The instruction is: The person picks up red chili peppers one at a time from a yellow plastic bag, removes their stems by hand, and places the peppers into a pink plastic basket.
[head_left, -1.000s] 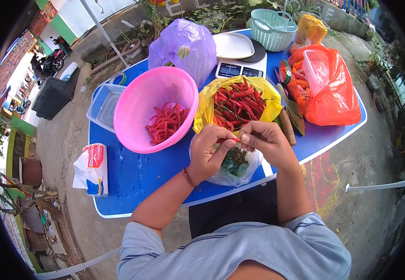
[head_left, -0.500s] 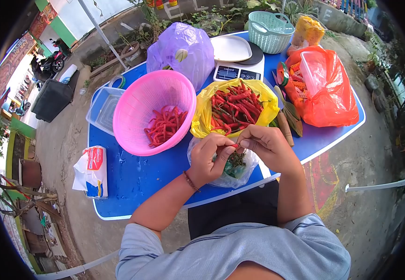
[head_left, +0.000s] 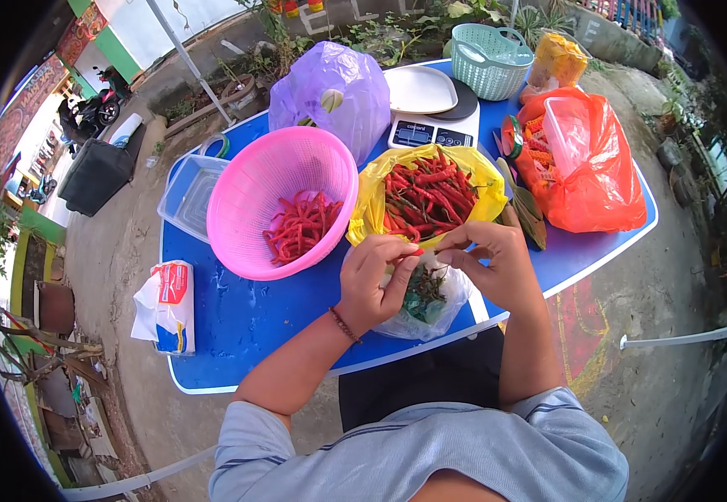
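Note:
Over a clear plastic bag (head_left: 449, 311) of green stems (head_left: 427, 286), my two hands are a short gap apart. My left hand (head_left: 372, 280), with a beaded bracelet at its wrist, is closed on a red chili (head_left: 417, 252), mostly hidden by the fingers. Thumb and forefinger of my right hand (head_left: 493, 261) pinch a small dark chili stem (head_left: 438, 249). Just beyond is a yellow bag (head_left: 369, 188) full of red chilies (head_left: 430, 197). To the left, a tilted pink colander (head_left: 242, 201) has more red chilies (head_left: 303, 226) in it.
On the blue table (head_left: 246, 322) are a tissue pack (head_left: 173, 305), a clear container (head_left: 186, 201), a purple bag (head_left: 330, 92), a kitchen scale (head_left: 433, 132), a green basket (head_left: 487, 67) and a red bag (head_left: 606, 184). A wooden handle (head_left: 510, 217) lies beside the yellow bag.
My hands were together at the chili and are now slightly apart, the right one shifted rightward with the stem. More of the stem bag shows between them. The whole view has shifted slightly.

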The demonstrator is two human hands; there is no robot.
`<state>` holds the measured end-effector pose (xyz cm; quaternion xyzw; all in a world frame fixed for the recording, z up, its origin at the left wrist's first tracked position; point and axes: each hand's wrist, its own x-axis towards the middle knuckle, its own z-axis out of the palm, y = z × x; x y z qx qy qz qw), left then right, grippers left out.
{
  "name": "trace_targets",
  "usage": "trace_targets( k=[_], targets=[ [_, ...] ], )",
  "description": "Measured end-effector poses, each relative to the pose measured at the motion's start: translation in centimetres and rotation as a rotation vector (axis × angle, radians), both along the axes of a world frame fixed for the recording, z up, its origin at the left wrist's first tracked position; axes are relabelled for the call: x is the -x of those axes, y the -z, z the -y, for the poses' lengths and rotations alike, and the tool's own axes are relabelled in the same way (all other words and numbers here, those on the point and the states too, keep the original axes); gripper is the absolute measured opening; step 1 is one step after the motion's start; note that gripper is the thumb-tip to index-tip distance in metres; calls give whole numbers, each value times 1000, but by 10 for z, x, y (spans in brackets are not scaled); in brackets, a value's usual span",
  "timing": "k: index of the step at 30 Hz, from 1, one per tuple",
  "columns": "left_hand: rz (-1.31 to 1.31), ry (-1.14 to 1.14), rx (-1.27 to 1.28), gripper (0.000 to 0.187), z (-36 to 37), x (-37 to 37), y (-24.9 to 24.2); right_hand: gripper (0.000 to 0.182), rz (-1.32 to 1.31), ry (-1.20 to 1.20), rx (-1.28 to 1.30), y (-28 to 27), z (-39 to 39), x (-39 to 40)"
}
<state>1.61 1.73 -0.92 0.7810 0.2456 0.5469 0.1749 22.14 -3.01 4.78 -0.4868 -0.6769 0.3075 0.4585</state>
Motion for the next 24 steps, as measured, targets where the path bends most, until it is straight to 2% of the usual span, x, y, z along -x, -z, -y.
trace_targets(
  k=[3,6,9,15,18,21,24],
  targets=[
    [-65,-19,-122,18,-4,1,0,17,40,-81,-1,8,-2,-3],
    [-79,-75,-130,23,-2,0,0,15,-19,-21,77,-3,2,3],
    [-166,-103,-208,24,1,3,-7,13,-60,-46,45,-5,3,6],
    [-121,-162,-405,57,-1,3,-2,17,-111,-42,-254,11,-4,1],
    [-188,-216,-468,71,2,7,7,19,-161,21,-304,15,-5,3],
    [-90,-277,-545,53,2,3,16,19,-202,116,-376,18,-9,12],
    [-76,-383,-633,59,2,2,20,19,-258,166,-438,17,-15,25]
  ],
)
